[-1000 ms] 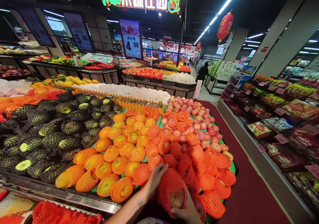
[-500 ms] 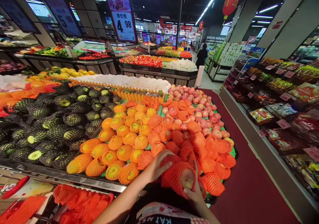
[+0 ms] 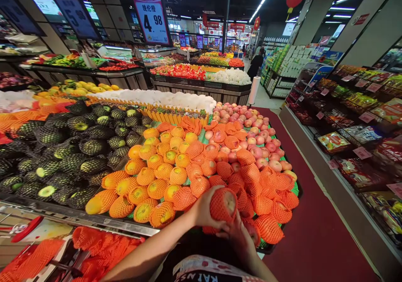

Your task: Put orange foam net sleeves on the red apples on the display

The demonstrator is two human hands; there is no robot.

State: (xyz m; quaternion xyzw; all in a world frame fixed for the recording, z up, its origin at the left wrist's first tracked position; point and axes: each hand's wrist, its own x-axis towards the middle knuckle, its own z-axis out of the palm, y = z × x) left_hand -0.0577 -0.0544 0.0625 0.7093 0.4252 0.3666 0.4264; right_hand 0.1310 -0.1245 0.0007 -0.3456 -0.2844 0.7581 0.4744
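An apple (image 3: 223,205) in a red foam net sleeve is held up over the near edge of the fruit display, its bare end showing. My left hand (image 3: 205,208) is closed around its left side and underneath. My right hand (image 3: 238,237) is closed at the lower right of the same apple, fingertips against the sleeve; some of its fingers are hidden. Just right of my hands lie other netted apples (image 3: 269,228), and another netted apple (image 3: 251,232) sits partly behind my right hand. Netted oranges (image 3: 163,213) rest to the left.
Avocado-like dark fruit in black nets (image 3: 63,152) fills the left side. Bare apples (image 3: 260,148) lie at the back right. Loose red foam nets (image 3: 103,248) are heaped at lower left. A dark red ledge (image 3: 307,232) borders the display, and packaged-goods shelves (image 3: 354,148) stand at right.
My left hand has moved from above the pile onto the apple and now wraps it. The apple has risen slightly and turned; my right hand has shifted lower on it.
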